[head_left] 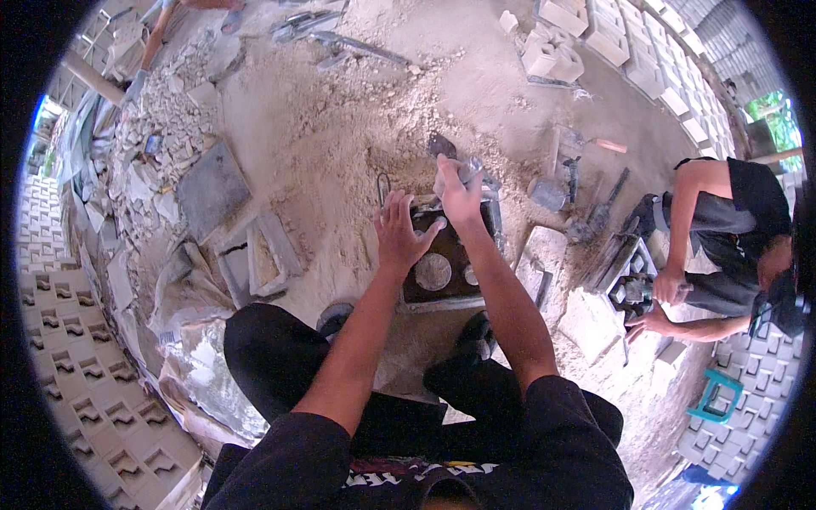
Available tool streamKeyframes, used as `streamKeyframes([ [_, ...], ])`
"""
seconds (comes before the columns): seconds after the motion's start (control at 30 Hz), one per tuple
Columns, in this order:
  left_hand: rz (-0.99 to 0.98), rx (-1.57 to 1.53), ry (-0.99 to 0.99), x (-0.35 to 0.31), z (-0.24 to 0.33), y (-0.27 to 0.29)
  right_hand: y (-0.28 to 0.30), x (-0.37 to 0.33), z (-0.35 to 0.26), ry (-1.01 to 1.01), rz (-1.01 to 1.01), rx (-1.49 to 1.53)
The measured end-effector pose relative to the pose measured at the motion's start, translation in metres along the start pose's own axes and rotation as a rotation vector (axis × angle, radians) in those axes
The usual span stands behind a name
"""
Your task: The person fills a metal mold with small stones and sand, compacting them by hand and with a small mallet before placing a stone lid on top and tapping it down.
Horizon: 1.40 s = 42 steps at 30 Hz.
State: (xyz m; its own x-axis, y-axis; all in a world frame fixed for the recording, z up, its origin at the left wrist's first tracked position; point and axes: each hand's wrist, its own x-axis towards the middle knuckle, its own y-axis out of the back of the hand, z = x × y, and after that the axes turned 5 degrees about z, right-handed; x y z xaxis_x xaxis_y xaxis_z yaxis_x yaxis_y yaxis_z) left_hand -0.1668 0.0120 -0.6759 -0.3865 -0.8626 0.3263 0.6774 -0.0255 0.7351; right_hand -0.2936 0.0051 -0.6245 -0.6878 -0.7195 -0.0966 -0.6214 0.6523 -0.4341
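Nearest, below the box mould, the person's dark shirt (484, 425) carries pale, angular lettering (416, 472) with touches of red and yellow across the chest. Dark trousers (272, 348) show on both sides, with one shoe (478, 336) just below the mould's lower edge.

The box mould (442, 304) lies on the dusty ground between the person's feet, directly under the hands. Inside it, a pale round disc (433, 272) sits on a dark plate, a smaller round piece (471, 275) just to its right. The left hand (399, 229) is spread above the mould's upper left part, fingers apart and thumb stretched toward the middle. The right hand (459, 191) is over its upper edge, fingers partly bent; whether it grips anything cannot be told. A dark flat blade (440, 145) shows just beyond that hand, and a wire loop (383, 184) is near the mould's upper left corner.

Right of the mould are a dusty board (542, 251) and a grey metal scoop (548, 194). Left of it are a rectangular frame (276, 242) and a square grey slab (214, 191).

Farther right, a co-worker's hands (671, 287) are at a dark metal piece (633, 291); a teal stool (716, 396) stands below them. Rubble (183, 106) spreads well beyond the mould to the upper left, and stacked pale blocks (642, 68) line its far upper right.
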Motion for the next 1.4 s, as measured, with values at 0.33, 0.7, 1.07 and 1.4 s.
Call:
streamKeyframes([
  [0.33,0.081,-0.045,-0.019,0.001,-0.012,-0.001,-0.014,-0.014,-0.048,0.058,-0.094,-0.166],
  [0.7,0.057,-0.098,-0.055,0.003,0.004,-0.005,0.047,0.011,-0.031,0.215,-0.005,-0.3],
  [1.07,0.004,-0.061,-0.012,0.005,-0.004,0.002,0.043,0.0,-0.047,0.437,0.095,-0.268],
  [1.4,0.085,-0.086,-0.049,0.002,-0.015,-0.005,0.034,-0.014,-0.027,0.179,0.021,-0.257],
])
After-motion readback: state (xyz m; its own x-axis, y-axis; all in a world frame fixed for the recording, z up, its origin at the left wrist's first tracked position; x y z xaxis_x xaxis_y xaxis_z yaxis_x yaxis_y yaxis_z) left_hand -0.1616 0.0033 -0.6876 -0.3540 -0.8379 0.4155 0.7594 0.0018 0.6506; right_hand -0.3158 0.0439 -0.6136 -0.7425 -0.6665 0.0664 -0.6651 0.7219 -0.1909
